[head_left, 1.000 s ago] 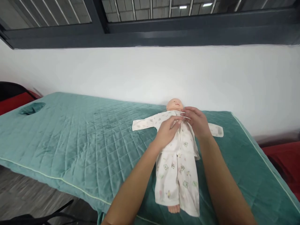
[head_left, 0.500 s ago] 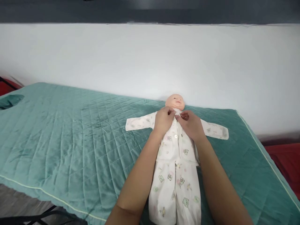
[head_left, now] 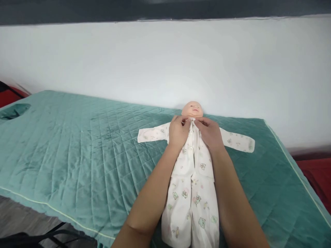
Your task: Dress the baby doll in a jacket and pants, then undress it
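Note:
A baby doll (head_left: pixel 192 108) lies on its back, dressed in a white printed baby shirt (head_left: pixel 182 166) with its sleeves spread wide. White trousers (head_left: pixel 178 210) of the same print cover its legs. At the doll's neck, my left hand (head_left: pixel 179 131) pinches one side of the shirt's front edge near the collar. Opposite it, my right hand (head_left: pixel 209 133) has thumb and fingers closed on the other side of the collar. Buttons (head_left: pixel 191 148) show down the front placket below my hands. My fingers partly hide the collar.
The doll lies on a green quilted cover (head_left: pixel 90 155) over a bed with a hole at its far left. A white wall (head_left: pixel 116 65) runs along the back edge. Red objects (head_left: pixel 317 175) stand beyond the right side, and dark metal legs (head_left: pixel 49 237) show at lower left.
Both hands have shifted slightly up toward the collar. More of the upper placket, with another button, now shows between them. The view has tilted a little.

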A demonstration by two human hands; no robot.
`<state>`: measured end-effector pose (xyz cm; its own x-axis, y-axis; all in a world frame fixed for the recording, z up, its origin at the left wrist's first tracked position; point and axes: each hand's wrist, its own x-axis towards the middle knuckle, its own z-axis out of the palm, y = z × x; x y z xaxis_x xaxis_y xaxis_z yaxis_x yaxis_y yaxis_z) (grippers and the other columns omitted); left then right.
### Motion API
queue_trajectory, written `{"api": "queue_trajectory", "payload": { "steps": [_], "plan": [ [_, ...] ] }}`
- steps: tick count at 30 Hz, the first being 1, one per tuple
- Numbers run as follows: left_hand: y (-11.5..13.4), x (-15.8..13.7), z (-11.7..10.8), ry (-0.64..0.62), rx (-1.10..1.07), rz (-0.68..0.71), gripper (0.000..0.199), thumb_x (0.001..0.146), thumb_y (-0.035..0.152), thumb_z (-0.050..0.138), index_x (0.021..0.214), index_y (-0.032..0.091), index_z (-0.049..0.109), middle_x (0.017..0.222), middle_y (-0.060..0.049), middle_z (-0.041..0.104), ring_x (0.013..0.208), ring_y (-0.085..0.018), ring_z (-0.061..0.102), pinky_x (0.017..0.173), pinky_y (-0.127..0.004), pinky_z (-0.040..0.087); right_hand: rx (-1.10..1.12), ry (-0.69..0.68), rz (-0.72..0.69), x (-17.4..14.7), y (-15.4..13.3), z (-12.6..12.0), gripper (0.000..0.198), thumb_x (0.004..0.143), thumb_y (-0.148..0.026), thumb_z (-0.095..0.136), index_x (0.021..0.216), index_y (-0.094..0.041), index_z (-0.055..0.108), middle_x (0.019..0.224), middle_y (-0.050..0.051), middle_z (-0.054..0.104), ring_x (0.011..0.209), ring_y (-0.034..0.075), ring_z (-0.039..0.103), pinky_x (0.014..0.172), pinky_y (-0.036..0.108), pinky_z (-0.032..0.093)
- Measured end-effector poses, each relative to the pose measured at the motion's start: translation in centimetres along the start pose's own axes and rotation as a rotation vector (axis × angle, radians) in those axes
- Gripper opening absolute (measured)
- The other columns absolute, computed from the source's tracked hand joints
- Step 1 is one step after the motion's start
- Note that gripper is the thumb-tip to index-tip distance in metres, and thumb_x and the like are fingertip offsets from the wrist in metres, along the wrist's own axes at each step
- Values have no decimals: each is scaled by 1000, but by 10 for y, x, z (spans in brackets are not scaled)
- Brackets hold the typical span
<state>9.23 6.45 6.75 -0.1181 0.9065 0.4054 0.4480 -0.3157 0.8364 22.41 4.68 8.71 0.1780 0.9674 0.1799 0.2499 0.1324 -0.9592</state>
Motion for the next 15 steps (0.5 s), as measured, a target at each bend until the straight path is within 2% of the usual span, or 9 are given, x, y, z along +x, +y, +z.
{"api": "queue_trajectory", "payload": {
  "steps": [5, 9, 15],
  "plan": [
    [-3, 2, -1, -73, -16, -17, 10, 89, 24, 64, 86, 18, 72, 90, -4, 69, 83, -16, 63, 84, -30, 50, 32, -64, -18, 2, 9, -5, 24, 83, -39, 63, 93, -22, 78, 99, 2, 76, 98, 23, 67, 93, 37, 49],
    [-3, 3, 0, -78, -120, -24, 11, 91, 24, 61, 89, 18, 70, 90, -2, 74, 83, -15, 66, 82, -28, 50, 9, -47, -66, 2, 12, -4, 23, 82, -37, 64, 93, -23, 77, 107, 3, 75, 100, 22, 66, 95, 37, 48],
    [-3, 5, -2, -120, -201, -15, 10, 90, 22, 63, 88, 17, 71, 90, -3, 76, 83, -15, 68, 81, -27, 50, -84, 2, -57, -1, 6, 1, 23, 76, -36, 70, 93, -22, 77, 102, 4, 71, 80, 17, 60, 78, 32, 49]
  ]
}}
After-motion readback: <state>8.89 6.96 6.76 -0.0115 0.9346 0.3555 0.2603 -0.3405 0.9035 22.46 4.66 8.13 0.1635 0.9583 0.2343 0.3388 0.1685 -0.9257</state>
